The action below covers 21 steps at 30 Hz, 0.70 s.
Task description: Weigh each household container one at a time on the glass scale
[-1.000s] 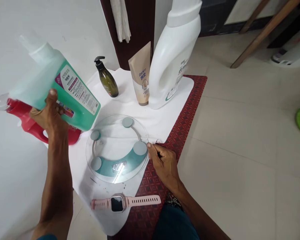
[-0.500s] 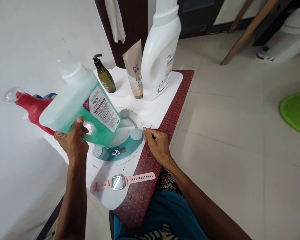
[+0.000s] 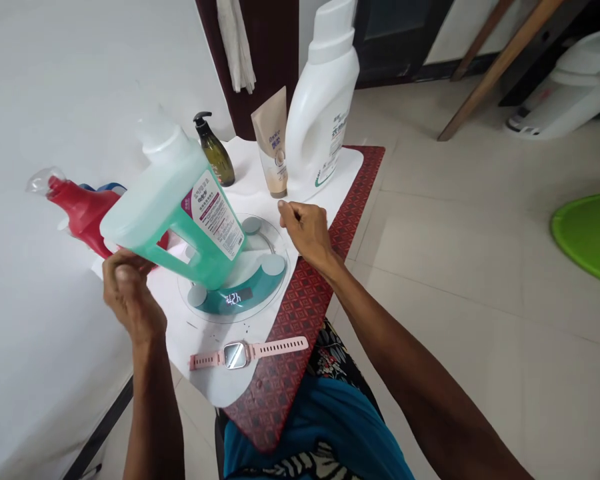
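A large bottle of green liquid [image 3: 213,260] with a pale cap and a see-through handle gap stands tilted-looking on a round glass scale [image 3: 260,283]. The scale's display is lit, its digits blurred. My left hand [image 3: 135,293] is beside the bottle's lower left side, its thumb off the handle and its fingers loosely curled; motion blurs it. Over the right rim of the scale hovers my right hand [image 3: 307,230], closed with the thumb uppermost. Nothing shows in it, though its palm side is hidden. A red bottle [image 3: 87,213] stands behind the green one.
A white detergent bottle [image 3: 323,100], a beige tube [image 3: 273,147] and a dark green pump bottle [image 3: 215,153] stand at the back of the table. A pink-strapped watch [image 3: 236,355] lies near the front, by the red patterned table edge [image 3: 290,340]. A wall [image 3: 55,87] borders the left.
My left hand has come away from the green bottle's handle, moving left and down. My right hand has moved up, towards the beige tube. The view has shifted slightly.
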Tool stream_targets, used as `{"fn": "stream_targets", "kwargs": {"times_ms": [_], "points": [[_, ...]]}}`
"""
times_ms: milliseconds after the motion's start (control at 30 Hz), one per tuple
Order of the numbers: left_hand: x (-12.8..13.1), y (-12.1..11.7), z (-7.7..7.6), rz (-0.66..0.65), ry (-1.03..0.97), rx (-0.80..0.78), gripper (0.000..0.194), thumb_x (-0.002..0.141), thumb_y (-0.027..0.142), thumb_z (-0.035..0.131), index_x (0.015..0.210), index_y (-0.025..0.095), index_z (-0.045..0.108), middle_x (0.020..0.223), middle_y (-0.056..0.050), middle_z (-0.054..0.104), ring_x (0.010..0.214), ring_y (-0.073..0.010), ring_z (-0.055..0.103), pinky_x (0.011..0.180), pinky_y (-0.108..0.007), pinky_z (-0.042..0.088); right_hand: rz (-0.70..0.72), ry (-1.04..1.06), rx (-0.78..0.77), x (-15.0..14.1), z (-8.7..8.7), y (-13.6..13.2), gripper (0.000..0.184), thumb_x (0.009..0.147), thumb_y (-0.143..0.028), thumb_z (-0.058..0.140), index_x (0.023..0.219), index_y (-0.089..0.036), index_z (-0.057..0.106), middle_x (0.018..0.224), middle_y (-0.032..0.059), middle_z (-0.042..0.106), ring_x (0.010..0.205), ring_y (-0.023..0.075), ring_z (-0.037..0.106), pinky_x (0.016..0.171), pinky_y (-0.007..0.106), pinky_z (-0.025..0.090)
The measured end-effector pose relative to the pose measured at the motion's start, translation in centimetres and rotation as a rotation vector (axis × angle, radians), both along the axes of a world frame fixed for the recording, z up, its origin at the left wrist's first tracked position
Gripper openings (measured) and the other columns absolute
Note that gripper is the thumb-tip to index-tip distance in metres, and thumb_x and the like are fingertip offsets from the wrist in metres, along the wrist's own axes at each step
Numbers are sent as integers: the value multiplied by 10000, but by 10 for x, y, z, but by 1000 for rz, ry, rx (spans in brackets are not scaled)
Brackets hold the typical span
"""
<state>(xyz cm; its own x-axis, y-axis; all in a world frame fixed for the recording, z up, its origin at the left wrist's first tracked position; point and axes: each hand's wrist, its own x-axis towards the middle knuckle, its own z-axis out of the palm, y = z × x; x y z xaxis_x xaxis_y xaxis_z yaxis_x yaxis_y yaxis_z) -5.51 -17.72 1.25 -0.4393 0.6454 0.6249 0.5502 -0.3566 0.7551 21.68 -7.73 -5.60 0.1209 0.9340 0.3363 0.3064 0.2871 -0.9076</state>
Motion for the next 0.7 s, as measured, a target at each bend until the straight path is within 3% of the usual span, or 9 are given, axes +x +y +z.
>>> {"fn": "stream_targets", "kwargs": {"times_ms": [100,233,333,467,567,633,700], "points": [[-11,-30,-16,87,-172,28,421,967,640,680,935,222,645,884,-35,655,802,-203,670,828,-395,595,84,-20,-28,-13,-3,39,547,1108,-411,532,594,-222,539,592,3,557,652,156,551,716,327,358],[-27,-65,-41,220,-211,-127,368,973,571,727,891,218,666,880,-31,681,750,-186,672,799,-372,600,159,-6,-54,-28,-12,75,585,1109,-417,536,560,-215,553,579,0,571,636,142,540,732,322,373],[-30,-75,-47,232,-188,-228,346,994,565,715,926,226,702,912,-43,714,777,-198,699,836,-383,615,293,-12,-80,-30,-18,95,580,1080,-477,584,567,-206,592,551,-9,559,600,131,505,685,319,355],[-10,-54,-35,113,-95,-213,380,982,612,725,1100,251,732,1046,-72,753,948,-244,752,914,-411,624,483,-50,-163,-26,-28,113,520,1017,-448,660,565,-195,614,504,-29,517,539,110,416,622,325,301],[17,-21,-19,-21,-2,-171,544,912,680,764,1262,267,704,1213,-116,764,1136,-303,759,961,-451,633,474,6,-214,-25,-36,117,461,999,-397,658,587,-194,619,493,-42,494,525,105,379,603,331,274],[32,3,-10,-11,7,-133,511,861,653,812,1161,246,738,1142,-118,774,1075,-308,772,896,-445,642,438,84,-248,-26,-41,117,444,997,-415,654,610,-199,621,518,-34,524,532,115,404,598,330,283],[42,22,-2,75,-41,-74,366,836,569,841,868,223,726,860,-69,724,805,-247,734,715,-387,605,397,103,-260,-27,-42,117,444,1004,-425,641,617,-208,614,531,-30,534,547,127,429,610,329,303]]}}
